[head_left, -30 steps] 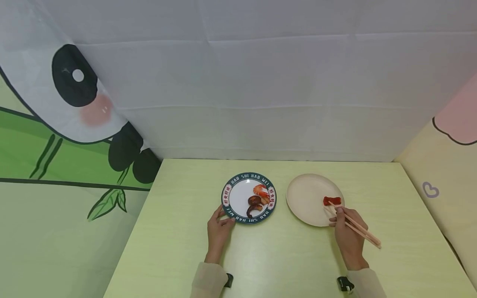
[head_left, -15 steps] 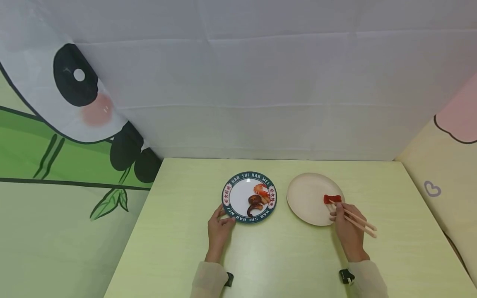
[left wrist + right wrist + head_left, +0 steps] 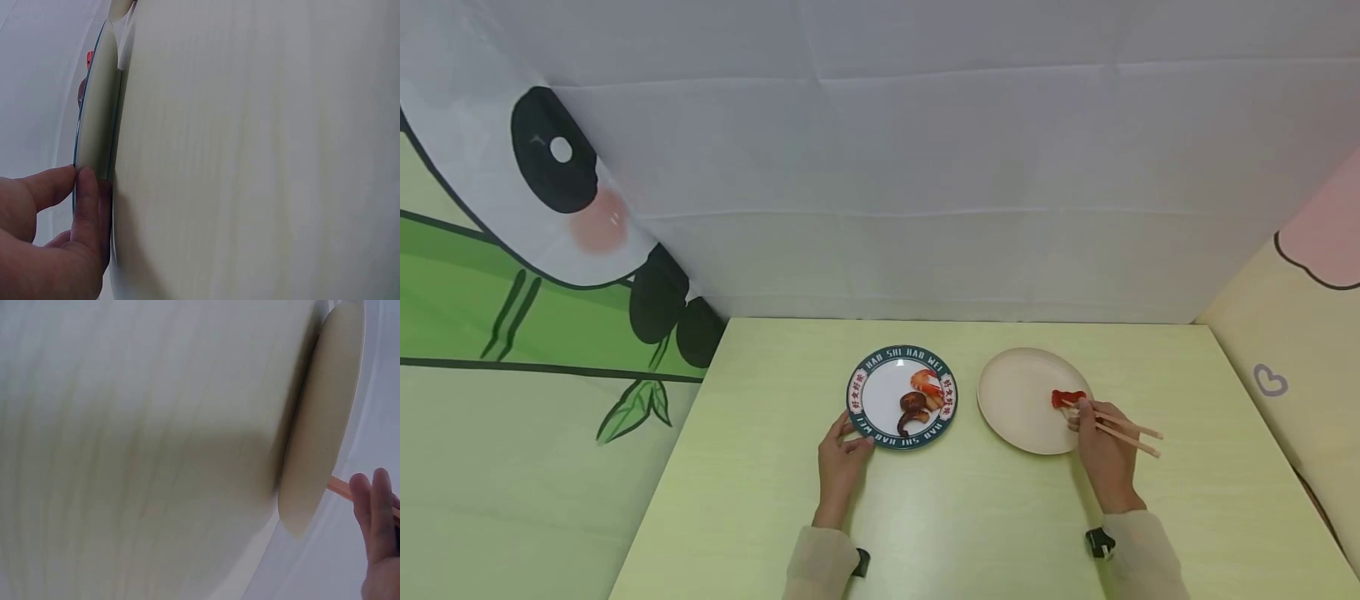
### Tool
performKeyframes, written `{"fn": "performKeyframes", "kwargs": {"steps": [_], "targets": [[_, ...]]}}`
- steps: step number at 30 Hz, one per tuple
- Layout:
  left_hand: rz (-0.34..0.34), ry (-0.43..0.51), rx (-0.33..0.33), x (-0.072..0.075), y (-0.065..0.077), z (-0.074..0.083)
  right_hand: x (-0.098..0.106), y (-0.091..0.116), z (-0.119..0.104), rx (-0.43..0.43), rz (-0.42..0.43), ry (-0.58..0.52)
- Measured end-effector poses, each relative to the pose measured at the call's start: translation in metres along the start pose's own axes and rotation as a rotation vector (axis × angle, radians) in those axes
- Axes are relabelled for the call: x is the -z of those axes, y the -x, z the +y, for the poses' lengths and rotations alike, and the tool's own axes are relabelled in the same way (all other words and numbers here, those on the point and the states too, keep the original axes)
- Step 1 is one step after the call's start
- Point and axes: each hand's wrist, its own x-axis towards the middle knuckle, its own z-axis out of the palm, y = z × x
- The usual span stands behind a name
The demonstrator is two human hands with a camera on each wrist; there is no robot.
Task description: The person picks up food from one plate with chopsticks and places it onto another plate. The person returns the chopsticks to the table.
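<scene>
My left hand (image 3: 842,465) pinches the near-left rim of a white plate (image 3: 880,400) with a dark teal lettered border; in the left wrist view, thumb and fingers (image 3: 85,206) lie on either side of that rim. A shrimp (image 3: 927,383) and brown mushroom-like pieces (image 3: 913,407) lie on this plate's right half. My right hand (image 3: 1107,458) holds a pair of wooden chopsticks (image 3: 1131,429). Their tips are at a red strip of food (image 3: 1067,399) near the right side of a plain beige plate (image 3: 1018,400). Whether the tips grip the strip is too small to tell.
Both plates stand side by side on a pale yellow table (image 3: 955,517), a narrow gap between them. A white cloth wall (image 3: 880,167) rises behind the table's far edge. Printed cloth panels flank it left and right.
My right hand has shifted slightly up and right, and the chopsticks' rear ends have swung upward to a flatter angle. The left hand and both plates stay in place.
</scene>
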Motion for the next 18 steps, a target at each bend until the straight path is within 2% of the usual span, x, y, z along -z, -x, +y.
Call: {"fn": "performKeyframes", "kwargs": {"steps": [10, 18], "targets": [[-0.001, -0.014, 0.02, 0.0, 0.002, 0.003, -0.003, 0.001, 0.004, 0.018, 0.039, -0.099], [0.001, -0.005, 0.02, 0.0, 0.003, 0.003, -0.005, 0.005, -0.015, 0.056, 0.035, -0.135]]}}
